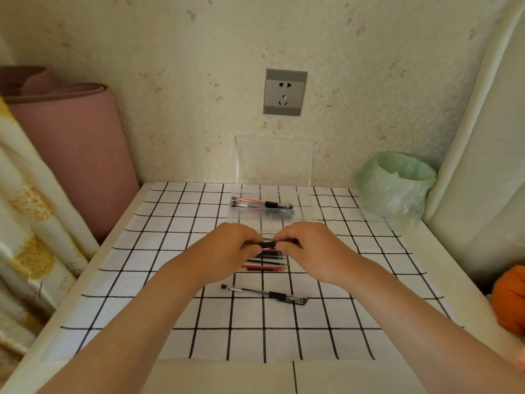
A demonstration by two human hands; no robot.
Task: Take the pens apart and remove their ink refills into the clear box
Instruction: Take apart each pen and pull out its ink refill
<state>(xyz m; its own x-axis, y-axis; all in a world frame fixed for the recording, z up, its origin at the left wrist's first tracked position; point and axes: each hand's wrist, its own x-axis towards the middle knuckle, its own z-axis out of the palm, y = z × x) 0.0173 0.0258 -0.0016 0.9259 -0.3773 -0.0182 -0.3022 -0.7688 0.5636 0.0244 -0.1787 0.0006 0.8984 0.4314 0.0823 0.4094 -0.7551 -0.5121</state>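
My left hand [235,247] and right hand [311,247] meet over the middle of the table, fingers curled, each pinching one end of a pen [268,245] held level between them. Only the pen's black grip section shows in the gap between my fingertips; the rest is hidden under my fingers.

Directly beneath my hands, on the checked cloth [170,280], lies a small cluster of thin refills [268,261], black and red, roughly parallel and running left to right. My hands cover part of them.

Nearer to me, a second pen [264,293] lies whole on the cloth, clear barrel, black grip, cap end to the right.

Just beyond my hands sits the clear box [305,207], open, its lid [274,160] standing up against the wall. Inside, at its far side, lie a few assembled pens [261,203], at least one with red ink.

The table [443,268] is white, with the cloth over most of it. At its far right corner stands a bin lined with a pale green bag [396,186]. A grey wall socket [285,92] sits above the box. A rolled pink mat [71,143] leans at far left, and something orange [511,297] shows at the right edge.
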